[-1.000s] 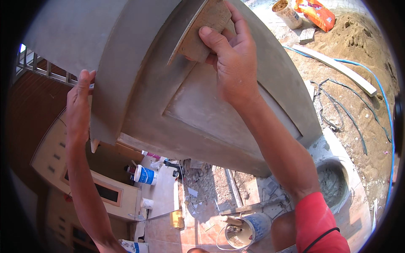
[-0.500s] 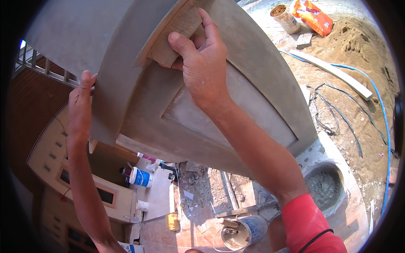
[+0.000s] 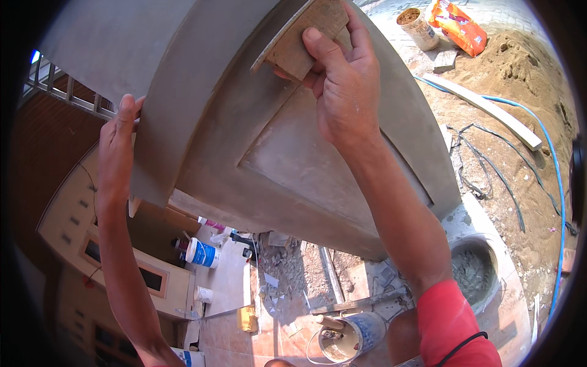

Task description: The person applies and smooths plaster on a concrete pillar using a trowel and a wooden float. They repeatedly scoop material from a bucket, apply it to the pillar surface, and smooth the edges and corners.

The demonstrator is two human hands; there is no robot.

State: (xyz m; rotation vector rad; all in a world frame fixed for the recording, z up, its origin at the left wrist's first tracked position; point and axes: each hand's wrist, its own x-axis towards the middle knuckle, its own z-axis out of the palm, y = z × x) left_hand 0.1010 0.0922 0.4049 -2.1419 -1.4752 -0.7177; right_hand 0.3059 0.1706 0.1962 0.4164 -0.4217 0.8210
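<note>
The person's right hand (image 3: 350,92) grips a flat brown board (image 3: 306,40), thumb on its near face, tilted against or just over a smooth grey pillar (image 3: 211,140); contact along the board's edge cannot be told. The left hand (image 3: 115,156) is at the pillar's left edge, some fingers hidden. A recessed panel (image 3: 306,156) lies below the board. Beneath, near the right arm's red sleeve (image 3: 452,324), stand a bucket (image 3: 371,333) and a round tub (image 3: 496,275) of grey mix. At right, a blue hose (image 3: 557,177) curves past a sand heap (image 3: 513,67).
</note>
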